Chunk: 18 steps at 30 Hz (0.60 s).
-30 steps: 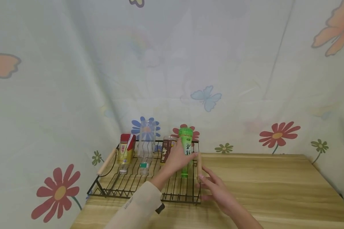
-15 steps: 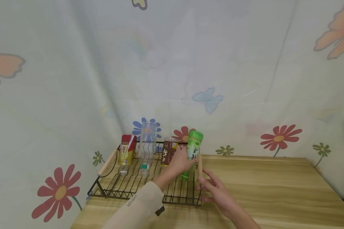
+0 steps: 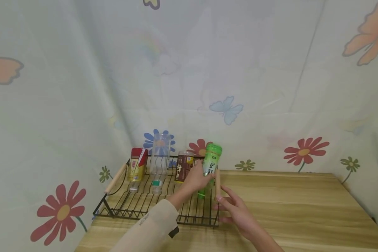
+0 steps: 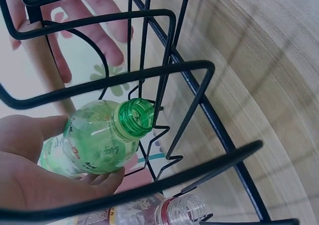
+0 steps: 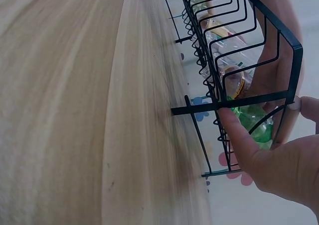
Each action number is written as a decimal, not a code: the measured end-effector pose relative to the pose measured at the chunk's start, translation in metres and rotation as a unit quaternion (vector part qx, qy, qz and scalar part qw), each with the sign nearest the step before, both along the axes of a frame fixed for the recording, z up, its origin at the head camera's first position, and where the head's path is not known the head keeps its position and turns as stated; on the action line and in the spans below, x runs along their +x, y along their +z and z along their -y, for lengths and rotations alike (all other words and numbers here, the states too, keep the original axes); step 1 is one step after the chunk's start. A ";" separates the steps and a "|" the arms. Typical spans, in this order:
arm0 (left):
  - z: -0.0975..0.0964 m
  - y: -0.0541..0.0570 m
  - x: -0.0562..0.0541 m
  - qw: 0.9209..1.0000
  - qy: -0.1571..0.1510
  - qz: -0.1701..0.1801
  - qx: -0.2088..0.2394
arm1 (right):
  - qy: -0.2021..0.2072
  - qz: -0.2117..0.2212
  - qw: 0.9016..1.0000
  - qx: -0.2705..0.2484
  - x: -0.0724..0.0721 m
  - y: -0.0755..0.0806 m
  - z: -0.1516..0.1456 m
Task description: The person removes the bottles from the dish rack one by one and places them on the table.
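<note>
My left hand [image 3: 193,179] grips a green plastic bottle [image 3: 212,157] by its body. The bottle is upside down and leaning right in the right end of a black wire rack [image 3: 196,224]. Its uncapped neck [image 4: 137,116] shows among the wires in the left wrist view. My right hand [image 3: 239,211] holds the rack's right end, its thumb at the lower end of the wooden handle [image 3: 218,183]. In the right wrist view, a finger touches the black frame. Left of the green bottle, a brown-labelled bottle [image 3: 184,168] stands neck down in the rack.
Further left in the rack are a clear bottle [image 3: 160,154] and a red-and-yellow bottle [image 3: 137,164], both neck down. Another wooden handle [image 3: 116,179] is at the rack's left end. The wooden table [image 3: 289,203] extends right; a flowered curtain [image 3: 189,70] hangs behind.
The green bottle's upper end has tipped to the right within the rack, my left hand still on it. My right hand stays at the rack's end.
</note>
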<state>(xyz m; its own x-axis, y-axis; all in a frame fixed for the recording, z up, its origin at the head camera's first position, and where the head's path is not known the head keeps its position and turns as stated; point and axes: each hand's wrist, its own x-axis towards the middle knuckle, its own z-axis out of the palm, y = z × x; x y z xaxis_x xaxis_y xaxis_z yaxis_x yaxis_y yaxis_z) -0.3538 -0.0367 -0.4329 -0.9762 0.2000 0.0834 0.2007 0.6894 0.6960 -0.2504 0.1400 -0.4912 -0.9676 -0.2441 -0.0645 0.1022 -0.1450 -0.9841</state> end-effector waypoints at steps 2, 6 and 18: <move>0.000 -0.001 -0.001 1.000 -0.005 -0.006 -0.005 | 0.001 -0.001 1.000 -0.003 -0.001 0.000 0.000; 0.000 -0.001 -0.001 1.000 -0.006 -0.010 -0.012 | 0.003 -0.004 1.000 -0.007 -0.001 -0.001 0.000; -0.001 -0.002 -0.001 1.000 -0.012 -0.019 -0.006 | -0.001 -0.011 1.000 -0.004 -0.002 -0.003 0.000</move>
